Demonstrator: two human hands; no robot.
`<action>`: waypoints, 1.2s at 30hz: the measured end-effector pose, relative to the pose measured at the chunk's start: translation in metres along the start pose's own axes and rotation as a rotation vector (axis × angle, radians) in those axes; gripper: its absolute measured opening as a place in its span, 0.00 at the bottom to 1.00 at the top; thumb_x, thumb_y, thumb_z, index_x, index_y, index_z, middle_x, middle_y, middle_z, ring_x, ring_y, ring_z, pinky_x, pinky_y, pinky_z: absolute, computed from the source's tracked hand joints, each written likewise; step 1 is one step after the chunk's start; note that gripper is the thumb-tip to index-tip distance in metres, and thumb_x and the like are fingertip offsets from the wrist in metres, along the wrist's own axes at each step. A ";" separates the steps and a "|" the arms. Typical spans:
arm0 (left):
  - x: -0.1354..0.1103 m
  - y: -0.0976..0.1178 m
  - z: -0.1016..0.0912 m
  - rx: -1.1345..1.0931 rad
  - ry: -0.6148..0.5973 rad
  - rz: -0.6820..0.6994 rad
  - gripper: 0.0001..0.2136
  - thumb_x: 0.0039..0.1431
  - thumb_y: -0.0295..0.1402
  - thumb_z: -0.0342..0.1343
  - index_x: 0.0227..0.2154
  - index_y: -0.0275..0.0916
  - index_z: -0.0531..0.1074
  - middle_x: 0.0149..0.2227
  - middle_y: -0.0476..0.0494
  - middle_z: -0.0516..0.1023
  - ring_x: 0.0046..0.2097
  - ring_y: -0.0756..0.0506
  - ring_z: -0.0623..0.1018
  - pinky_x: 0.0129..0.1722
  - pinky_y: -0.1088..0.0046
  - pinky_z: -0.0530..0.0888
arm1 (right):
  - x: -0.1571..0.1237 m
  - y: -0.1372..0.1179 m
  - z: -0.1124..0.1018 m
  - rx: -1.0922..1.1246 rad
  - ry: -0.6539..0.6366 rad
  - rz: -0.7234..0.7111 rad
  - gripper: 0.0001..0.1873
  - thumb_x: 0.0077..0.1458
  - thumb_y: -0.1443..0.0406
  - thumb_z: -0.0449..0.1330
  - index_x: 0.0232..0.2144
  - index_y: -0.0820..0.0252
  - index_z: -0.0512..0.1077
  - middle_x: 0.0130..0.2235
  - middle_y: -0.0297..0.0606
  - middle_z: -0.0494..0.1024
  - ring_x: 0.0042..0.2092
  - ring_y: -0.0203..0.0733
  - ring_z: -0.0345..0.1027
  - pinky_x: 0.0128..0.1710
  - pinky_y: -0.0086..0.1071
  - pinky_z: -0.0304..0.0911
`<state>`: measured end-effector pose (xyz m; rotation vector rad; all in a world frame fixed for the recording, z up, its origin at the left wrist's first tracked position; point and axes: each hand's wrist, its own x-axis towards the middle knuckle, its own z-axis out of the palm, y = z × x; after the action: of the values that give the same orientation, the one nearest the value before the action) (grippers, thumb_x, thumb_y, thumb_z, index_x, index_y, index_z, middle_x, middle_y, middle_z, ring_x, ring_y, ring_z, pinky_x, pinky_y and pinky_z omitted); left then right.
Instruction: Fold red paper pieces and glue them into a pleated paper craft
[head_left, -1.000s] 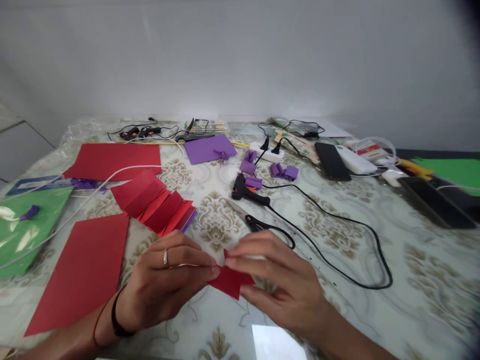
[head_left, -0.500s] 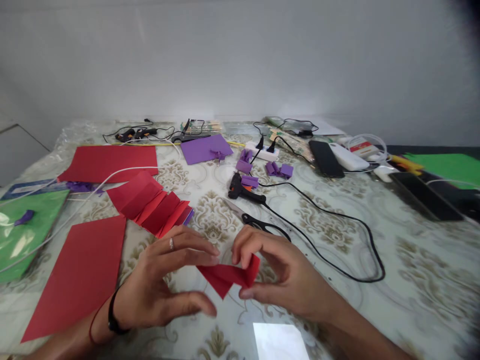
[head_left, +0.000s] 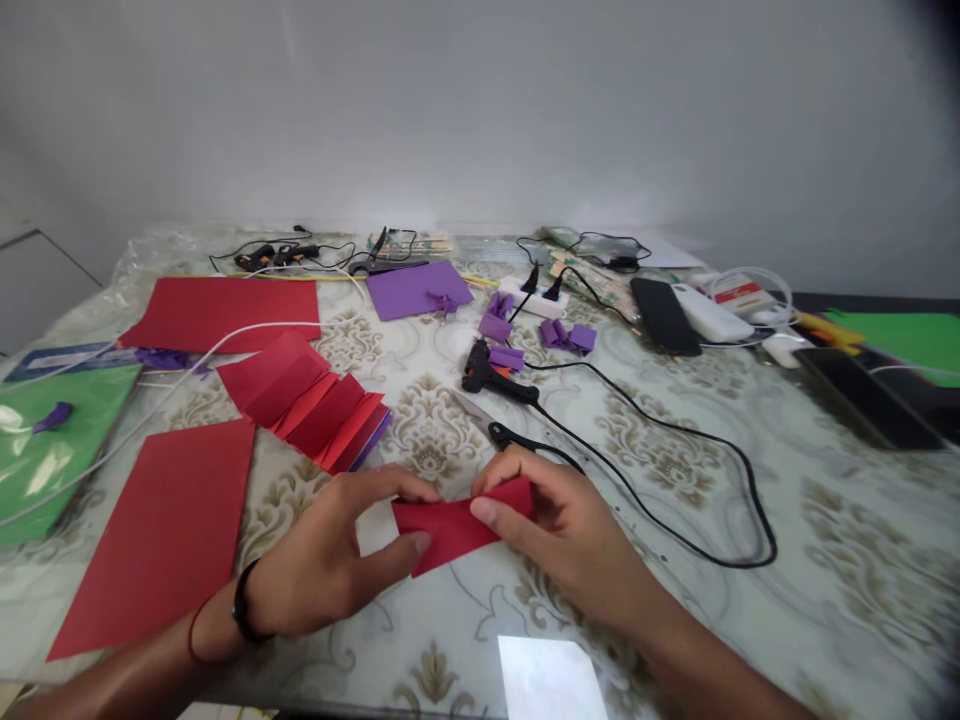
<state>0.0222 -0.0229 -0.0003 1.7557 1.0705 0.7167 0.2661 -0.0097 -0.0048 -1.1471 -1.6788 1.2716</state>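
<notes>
A small strip of red paper (head_left: 450,530) is held between my two hands above the patterned tabletop. My left hand (head_left: 337,550) pinches its left end, thumb in front and fingers behind. At the other end my right hand (head_left: 555,520) grips the strip, its thumb pressed on the near face and the other fingers mostly hidden behind. Just beyond my right hand lie scissors (head_left: 529,440) with black handles. A black glue gun (head_left: 495,375) rests behind them. Left of centre sits a stack of creased red paper pieces (head_left: 307,400), with purple ones at its right edge.
Red sheets (head_left: 165,530) lie on the left, beside a green pack (head_left: 67,440). Folded purple pieces (head_left: 568,337) and a white power strip (head_left: 536,298) stand farther back. A black cord (head_left: 735,450) loops across the right, near phones (head_left: 664,315).
My left hand has closed its thumb onto the red strip, which was loosely bent before. The strip is now flatter and turned to face me. The view has shifted slightly.
</notes>
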 end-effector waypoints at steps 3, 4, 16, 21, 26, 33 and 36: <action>0.001 0.000 -0.003 0.017 0.038 -0.038 0.08 0.67 0.36 0.61 0.46 0.44 0.79 0.42 0.49 0.84 0.43 0.45 0.81 0.44 0.71 0.76 | 0.003 0.000 -0.001 0.034 -0.021 0.072 0.13 0.62 0.55 0.65 0.31 0.56 0.74 0.28 0.31 0.73 0.30 0.37 0.65 0.28 0.29 0.60; 0.002 0.000 -0.004 0.034 0.034 -0.059 0.08 0.67 0.37 0.60 0.45 0.44 0.79 0.42 0.49 0.84 0.42 0.45 0.81 0.43 0.71 0.76 | 0.003 0.000 -0.001 0.051 -0.029 0.083 0.13 0.62 0.55 0.65 0.31 0.57 0.74 0.28 0.31 0.73 0.30 0.37 0.65 0.28 0.29 0.60; 0.009 0.004 -0.006 -0.014 -0.131 -0.123 0.14 0.71 0.42 0.56 0.31 0.39 0.75 0.32 0.50 0.77 0.35 0.48 0.75 0.36 0.76 0.71 | 0.003 0.005 -0.001 0.060 -0.049 0.146 0.19 0.61 0.53 0.66 0.25 0.57 0.70 0.24 0.28 0.68 0.26 0.34 0.60 0.25 0.28 0.55; 0.007 0.005 -0.007 -0.100 -0.138 -0.230 0.16 0.69 0.44 0.56 0.30 0.39 0.72 0.27 0.52 0.70 0.29 0.50 0.70 0.25 0.78 0.66 | 0.001 0.003 -0.006 0.099 -0.109 0.021 0.23 0.54 0.65 0.74 0.52 0.47 0.77 0.42 0.31 0.83 0.42 0.40 0.77 0.44 0.31 0.72; 0.008 0.006 -0.009 -0.096 -0.130 -0.201 0.14 0.68 0.41 0.55 0.29 0.39 0.71 0.28 0.52 0.70 0.29 0.50 0.70 0.27 0.77 0.67 | 0.000 -0.001 -0.012 -0.136 -0.143 -0.185 0.15 0.60 0.69 0.68 0.47 0.45 0.83 0.44 0.32 0.86 0.43 0.38 0.80 0.43 0.27 0.72; 0.008 0.005 -0.005 0.161 -0.063 -0.012 0.07 0.66 0.32 0.55 0.32 0.41 0.75 0.33 0.49 0.79 0.35 0.46 0.78 0.36 0.72 0.73 | 0.002 -0.002 -0.009 -0.214 -0.061 -0.147 0.07 0.58 0.66 0.71 0.40 0.50 0.85 0.32 0.28 0.86 0.32 0.34 0.77 0.35 0.24 0.70; 0.007 0.001 0.000 0.111 -0.051 0.044 0.11 0.64 0.29 0.59 0.48 0.44 0.78 0.46 0.48 0.85 0.47 0.44 0.83 0.49 0.69 0.77 | 0.003 0.000 -0.005 -0.230 -0.056 -0.115 0.07 0.58 0.66 0.70 0.40 0.50 0.85 0.31 0.28 0.85 0.31 0.35 0.77 0.32 0.25 0.69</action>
<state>0.0257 -0.0164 0.0006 1.8875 1.0572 0.6463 0.2701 -0.0051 -0.0034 -1.1369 -1.9435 1.0690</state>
